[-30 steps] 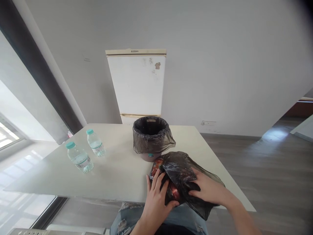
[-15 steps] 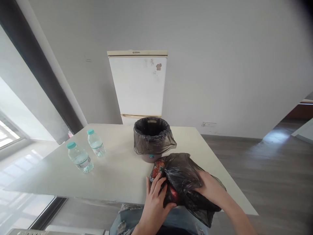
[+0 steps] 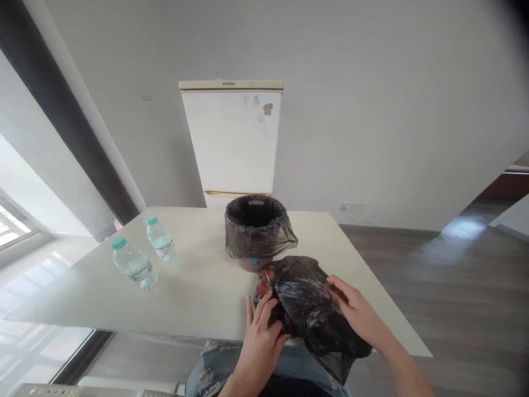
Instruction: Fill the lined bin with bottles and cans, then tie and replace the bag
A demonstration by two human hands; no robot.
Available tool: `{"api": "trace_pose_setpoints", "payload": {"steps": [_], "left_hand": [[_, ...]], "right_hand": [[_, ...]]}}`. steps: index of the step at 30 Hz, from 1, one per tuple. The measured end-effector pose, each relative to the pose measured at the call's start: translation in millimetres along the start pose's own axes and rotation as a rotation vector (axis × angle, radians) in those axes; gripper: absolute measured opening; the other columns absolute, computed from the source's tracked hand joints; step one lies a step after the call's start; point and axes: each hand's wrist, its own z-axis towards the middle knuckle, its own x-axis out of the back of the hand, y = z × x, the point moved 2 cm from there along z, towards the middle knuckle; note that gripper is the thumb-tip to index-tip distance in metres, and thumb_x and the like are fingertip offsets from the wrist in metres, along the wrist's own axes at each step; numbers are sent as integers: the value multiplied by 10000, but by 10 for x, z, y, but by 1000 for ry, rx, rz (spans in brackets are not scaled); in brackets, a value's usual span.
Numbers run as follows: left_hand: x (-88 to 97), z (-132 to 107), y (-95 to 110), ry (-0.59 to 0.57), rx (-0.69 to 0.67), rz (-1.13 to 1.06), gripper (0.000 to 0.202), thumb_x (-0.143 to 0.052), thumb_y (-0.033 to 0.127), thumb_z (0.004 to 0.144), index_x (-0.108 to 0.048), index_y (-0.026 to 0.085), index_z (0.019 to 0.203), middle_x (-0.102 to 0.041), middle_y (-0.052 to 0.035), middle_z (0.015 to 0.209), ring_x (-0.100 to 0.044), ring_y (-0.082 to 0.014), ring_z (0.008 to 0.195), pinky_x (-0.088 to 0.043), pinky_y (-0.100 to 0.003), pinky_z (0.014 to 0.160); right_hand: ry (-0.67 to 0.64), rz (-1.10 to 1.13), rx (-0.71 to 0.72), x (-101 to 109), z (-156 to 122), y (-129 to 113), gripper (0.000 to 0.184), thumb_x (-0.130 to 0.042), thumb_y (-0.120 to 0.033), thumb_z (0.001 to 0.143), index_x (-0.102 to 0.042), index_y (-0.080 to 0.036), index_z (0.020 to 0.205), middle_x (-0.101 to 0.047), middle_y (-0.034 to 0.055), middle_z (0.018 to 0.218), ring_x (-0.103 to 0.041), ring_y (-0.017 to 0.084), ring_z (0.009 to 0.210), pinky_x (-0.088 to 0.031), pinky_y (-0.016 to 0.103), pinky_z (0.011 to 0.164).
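- While I am working through the head view, the black bag is lying on the bench at the lower centre-right of the frame, its loose end hanging past the near edge.
- At the lower centre, I am resting the left hand on the bag's left part, fingers spreading apart and bending; I cannot tell whether this grip is pinching any film.
- To the right of it, I am placing the right hand against the bag's right side, fingers curling at the plastic; their tips are partly hiding, so I cannot tell whether that grip is closing on the film.
- As for what is done, the bag is bulging with something inside, and the dark liner is already covering the bin at mid-frame, its edge folding down over the rim.
- As for what is not done, I am seeing no knot on the bag, and a red-orange bundle is showing at its left end; I cannot tell whether it is showing through thin film or through a gap. I am judging the handling as partway along, with the plastic lying loose and crumpled.
- Bag and bin base are sitting close together; I cannot tell whether they are touching.
- Two capped bottles are standing at the left of the frame, well apart from both hands.
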Motion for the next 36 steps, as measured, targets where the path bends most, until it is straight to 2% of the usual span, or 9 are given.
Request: {"api": "trace_pose_setpoints", "payload": {"steps": [4,8,11,16,20,23,27,30,36], "left_hand": [[1,12,-7,-4,-17,6,132,-722,156,892,-677,206,780,-627,-97,1401,-470,-372,1465,-128,-802,1229],[-20,0,-19,-7,-6,-19,183,-656,107,900,-671,202,744,-624,-90,1405,-438,-355,1490,-83,-783,1242],[-20,-5,-14,-22,-23,15,169,-641,87,870,-688,208,761,-611,-97,1422,-400,-352,1514,-28,-770,1248],[24,25,34,-53,-68,130,112,-685,153,856,-736,230,920,-601,-134,1444,-355,-372,1536,89,-763,1227],[34,51,56,-61,-82,187,135,-656,215,915,-738,225,1022,-585,-142,1479,-354,-362,1538,151,-739,1218],[24,49,54,-53,-82,173,175,-639,214,926,-738,234,1069,-594,-106,1484,-360,-356,1538,156,-730,1223],[19,33,42,-43,-46,146,273,-598,214,955,-701,230,1207,-659,-98,1417,-376,-333,1536,144,-742,1220],[18,29,35,-41,-46,142,354,-580,240,978,-645,230,1326,-675,-98,1402,-371,-316,1542,150,-742,1218],[-6,25,41,-33,-82,166,110,-656,264,935,-729,248,1016,-689,-80,1364,-385,-350,1527,171,-741,1211]], "right_hand": [[87,133,-71,25,6,158,355,-485,-580,1023,-634,-259,1056,-727,58,1062,-690,228,930,-549,334,876],[-131,144,-20,-37,-68,76,297,-596,-485,973,-696,-269,1151,-724,69,1244,-684,271,1121,-539,359,982],[-220,28,25,-124,-125,10,397,-672,-434,913,-702,-269,1272,-680,94,1382,-621,335,1274,-503,410,1075],[-324,-128,50,-302,-138,147,742,-716,-286,785,-543,-261,1506,-540,115,1549,-471,377,1456,-407,477,1190],[-211,-209,5,-350,-130,286,685,-664,-307,824,-501,-277,1489,-416,115,1618,-462,358,1467,-457,444,1141],[-12,-175,-29,-284,-143,314,527,-613,-414,898,-479,-304,1396,-453,111,1535,-565,320,1351,-551,395,988],[183,-74,-87,-146,-161,330,246,-443,-469,1004,-513,-288,1155,-649,89,1142,-677,279,1040,-560,392,858],[132,7,-170,-101,-167,353,253,-371,-434,1018,-566,-277,1049,-699,85,1057,-687,277,949,-554,406,834],[-31,22,-159,-167,-180,253,324,-423,-491,1018,-649,-286,1125,-724,69,1014,-708,275,892,-575,408,830]]}}
